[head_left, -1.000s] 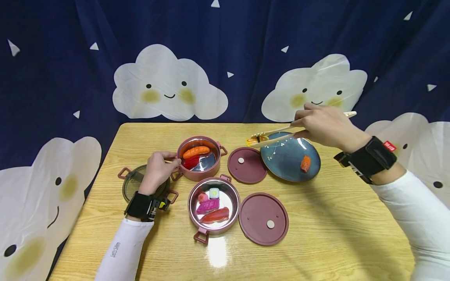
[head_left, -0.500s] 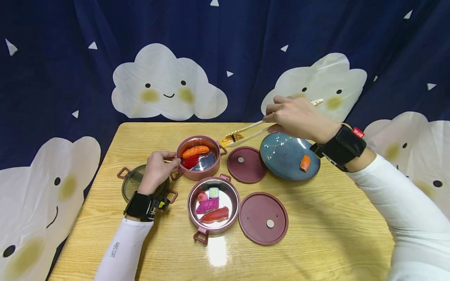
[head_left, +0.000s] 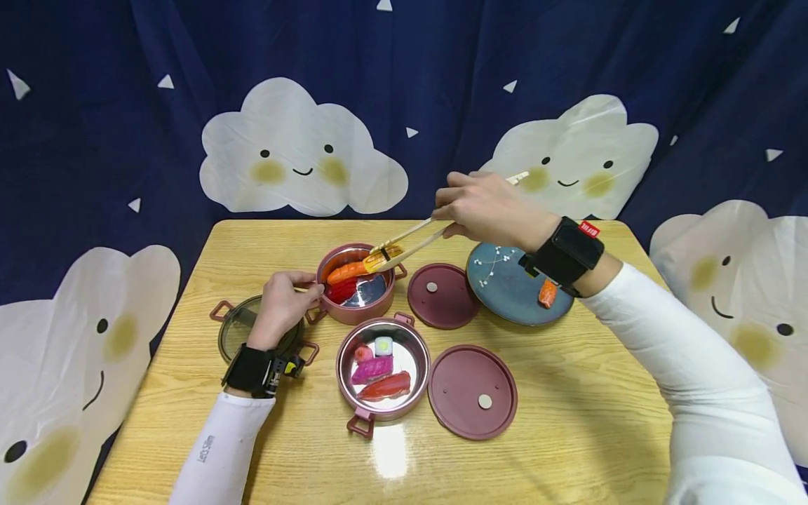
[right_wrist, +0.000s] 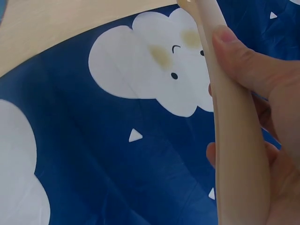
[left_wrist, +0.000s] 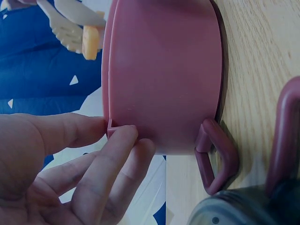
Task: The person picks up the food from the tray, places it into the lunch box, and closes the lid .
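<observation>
My right hand point(head_left: 489, 207) grips beige food tongs point(head_left: 424, 239), whose tips clasp a yellow-orange sushi piece with a dark band point(head_left: 381, 257). That piece hangs over the right side of the upper pink pot point(head_left: 361, 313). Inside this pot lie an orange sausage-shaped piece point(head_left: 346, 273) and a red piece point(head_left: 341, 290). My left hand point(head_left: 287, 305) pinches the pot's left rim, thumb and fingers on either side of the wall point(left_wrist: 161, 70). In the right wrist view the tongs' handle point(right_wrist: 239, 140) lies between thumb and fingers; their tips are out of that view.
A second pink pot point(head_left: 342, 389) with several toy food pieces stands in front. Two pink lids point(head_left: 445, 308) point(head_left: 470, 379) lie right of the pots. A blue plate point(head_left: 511, 301) bears one orange piece point(head_left: 548, 293). A glass-lidded pot point(head_left: 233, 337) sits under my left forearm.
My right hand has moved left with the tongs, carrying the yellow-orange sushi piece from beside the blue plate to above the upper pot. The left hand stays at the pot's rim.
</observation>
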`<state>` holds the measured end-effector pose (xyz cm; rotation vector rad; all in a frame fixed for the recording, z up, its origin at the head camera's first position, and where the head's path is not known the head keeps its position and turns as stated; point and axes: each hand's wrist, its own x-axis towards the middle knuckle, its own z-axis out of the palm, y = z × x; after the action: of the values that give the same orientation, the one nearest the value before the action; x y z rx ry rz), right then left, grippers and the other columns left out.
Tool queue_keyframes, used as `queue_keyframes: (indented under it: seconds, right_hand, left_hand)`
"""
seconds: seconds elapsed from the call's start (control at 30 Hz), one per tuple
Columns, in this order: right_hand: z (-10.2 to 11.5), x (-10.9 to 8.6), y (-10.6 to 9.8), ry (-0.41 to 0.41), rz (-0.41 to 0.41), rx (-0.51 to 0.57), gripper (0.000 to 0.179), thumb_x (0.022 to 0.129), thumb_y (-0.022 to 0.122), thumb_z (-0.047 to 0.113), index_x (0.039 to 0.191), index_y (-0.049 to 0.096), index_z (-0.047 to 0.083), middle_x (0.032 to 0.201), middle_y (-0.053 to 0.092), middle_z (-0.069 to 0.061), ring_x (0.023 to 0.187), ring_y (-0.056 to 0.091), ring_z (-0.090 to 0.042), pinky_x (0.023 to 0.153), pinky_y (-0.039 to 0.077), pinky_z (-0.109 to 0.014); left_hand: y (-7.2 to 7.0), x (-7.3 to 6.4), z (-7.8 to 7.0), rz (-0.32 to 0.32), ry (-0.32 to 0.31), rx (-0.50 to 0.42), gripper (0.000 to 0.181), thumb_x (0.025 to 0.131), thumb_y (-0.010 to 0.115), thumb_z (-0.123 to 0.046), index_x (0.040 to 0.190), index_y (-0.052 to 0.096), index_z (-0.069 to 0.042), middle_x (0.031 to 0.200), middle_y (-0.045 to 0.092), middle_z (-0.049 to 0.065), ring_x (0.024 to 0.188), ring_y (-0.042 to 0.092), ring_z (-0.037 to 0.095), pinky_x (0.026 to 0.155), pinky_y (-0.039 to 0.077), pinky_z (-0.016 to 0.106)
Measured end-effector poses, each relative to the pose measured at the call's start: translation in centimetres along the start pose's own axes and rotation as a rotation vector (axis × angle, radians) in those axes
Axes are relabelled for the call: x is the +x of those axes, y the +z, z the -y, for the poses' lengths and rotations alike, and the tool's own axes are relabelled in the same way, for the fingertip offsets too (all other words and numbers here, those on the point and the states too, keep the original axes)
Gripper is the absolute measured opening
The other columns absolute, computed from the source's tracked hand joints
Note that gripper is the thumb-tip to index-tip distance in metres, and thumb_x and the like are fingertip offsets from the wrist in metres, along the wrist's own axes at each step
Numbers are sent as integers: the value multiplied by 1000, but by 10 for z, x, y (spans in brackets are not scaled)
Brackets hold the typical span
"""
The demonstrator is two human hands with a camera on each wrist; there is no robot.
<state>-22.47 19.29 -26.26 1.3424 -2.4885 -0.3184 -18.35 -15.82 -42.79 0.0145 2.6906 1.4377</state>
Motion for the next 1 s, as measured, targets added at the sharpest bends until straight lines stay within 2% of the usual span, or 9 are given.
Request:
queue_keyframes:
  seconds: [0.23, 0.47, 0.73, 1.0]
  right_hand:
    - [8, 17, 13, -34, 4, 17, 30, 86, 87, 30, 112, 83, 16, 103, 78, -1, 89, 59, -25, 72, 51, -37]
    - [15, 29, 26, -48, 35, 7, 30, 86, 87, 30, 113, 83, 17, 102, 77, -1, 90, 58, -25, 72, 50, -36]
    - [19, 37, 41, -51, 64, 3, 30, 84, 87, 30, 111, 83, 18, 103, 77, 0, 91, 58, -24, 74, 51, -37]
    - [23, 43, 49, -41, 111, 1, 35, 86, 85, 36, 116, 83, 19, 107, 78, 0, 90, 58, -23, 75, 52, -34]
  left_hand:
    - [1, -1, -1, 5, -12, 10, 36, 102, 69, -15, 132, 70, 6, 120, 73, 27, 97, 80, 30, 67, 54, 11]
    - [1, 0, 1, 1, -6, 15, 35, 102, 68, -15, 130, 71, 6, 119, 73, 27, 95, 80, 29, 66, 54, 11]
    - [1, 1, 2, 8, -5, -10, 35, 102, 68, -14, 130, 71, 7, 121, 73, 28, 97, 81, 32, 69, 57, 13]
    - [0, 0, 1, 9, -4, -13, 35, 102, 68, -14, 130, 70, 7, 121, 73, 28, 98, 80, 33, 69, 57, 13]
